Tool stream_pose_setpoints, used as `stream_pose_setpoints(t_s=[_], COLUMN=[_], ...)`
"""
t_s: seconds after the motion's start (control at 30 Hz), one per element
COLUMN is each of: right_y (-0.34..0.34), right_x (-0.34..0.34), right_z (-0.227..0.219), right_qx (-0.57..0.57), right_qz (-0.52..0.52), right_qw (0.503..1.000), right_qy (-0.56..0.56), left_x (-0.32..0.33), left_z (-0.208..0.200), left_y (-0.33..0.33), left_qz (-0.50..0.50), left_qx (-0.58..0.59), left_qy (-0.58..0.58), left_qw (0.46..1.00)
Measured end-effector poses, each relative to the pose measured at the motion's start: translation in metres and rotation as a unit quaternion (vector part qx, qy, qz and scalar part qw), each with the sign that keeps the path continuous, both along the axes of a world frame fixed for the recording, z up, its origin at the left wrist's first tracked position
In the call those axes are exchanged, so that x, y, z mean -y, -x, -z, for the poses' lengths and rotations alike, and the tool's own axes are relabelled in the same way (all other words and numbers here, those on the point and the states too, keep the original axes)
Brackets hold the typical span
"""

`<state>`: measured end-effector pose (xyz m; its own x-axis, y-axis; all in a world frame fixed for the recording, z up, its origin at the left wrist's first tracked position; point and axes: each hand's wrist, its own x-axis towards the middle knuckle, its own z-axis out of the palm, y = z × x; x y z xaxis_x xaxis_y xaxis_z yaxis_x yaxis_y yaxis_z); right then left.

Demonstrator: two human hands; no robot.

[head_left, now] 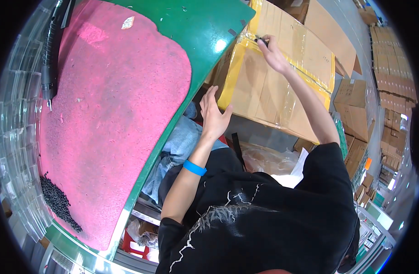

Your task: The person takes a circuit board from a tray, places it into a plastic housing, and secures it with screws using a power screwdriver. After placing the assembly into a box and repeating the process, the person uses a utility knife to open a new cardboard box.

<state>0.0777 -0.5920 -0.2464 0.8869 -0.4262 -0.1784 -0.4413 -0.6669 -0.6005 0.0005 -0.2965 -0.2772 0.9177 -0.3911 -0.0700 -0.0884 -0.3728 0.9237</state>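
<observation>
A large cardboard box (259, 86) edged with yellow tape stands to the right of the green table. My right hand (275, 55) is closed over a small black object (263, 40) at the far end of the box's taped top seam. Most of that object is hidden by my fingers, so its kind does not show. My left hand (213, 116), below a blue wristband (194, 167), is open with fingers apart. It is beside the box's near left corner; whether the thumb touches the cardboard I cannot tell.
A pink mat (123, 91) covers much of the green table (196, 27). On it lies a pile of small black pieces (59, 203). A black electric screwdriver (49, 68) hangs over the mat's left side. Clear plastic bins (20, 132) line the left; stacked cartons (392, 68) stand right.
</observation>
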Motion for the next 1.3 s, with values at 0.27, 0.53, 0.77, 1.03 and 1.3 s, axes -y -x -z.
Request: stream_pose_setpoints(t_s=[0.27, 0.53, 0.77, 1.03, 1.3], right_y=[-0.044, -0.037, 0.038, 0.149, 0.489], right_x=[0.044, 0.028, 0.082, 0.182, 0.416], right_z=[0.009, -0.001, 0.011, 0.019, -0.097], right_qx=[0.025, -0.050, -0.127, -0.114, -0.422], right_qz=[-0.251, -0.257, -0.271, -0.228, 0.229], right_qw=[0.951, 0.920, 0.893, 0.886, 0.775], right_qy=[0.180, 0.292, 0.335, 0.387, 0.411], left_x=[-0.005, -0.001, 0.001, 0.008, 0.024], left_z=[0.009, 0.006, 0.005, 0.007, -0.001], left_y=[-0.004, -0.009, -0.014, -0.014, -0.018], left_qz=[0.044, 0.023, 0.007, 0.011, 0.168], left_qx=[-0.130, -0.146, -0.159, -0.138, 0.127], left_qy=[0.098, 0.136, 0.141, 0.071, -0.114], left_qw=[0.986, 0.980, 0.977, 0.988, 0.971])
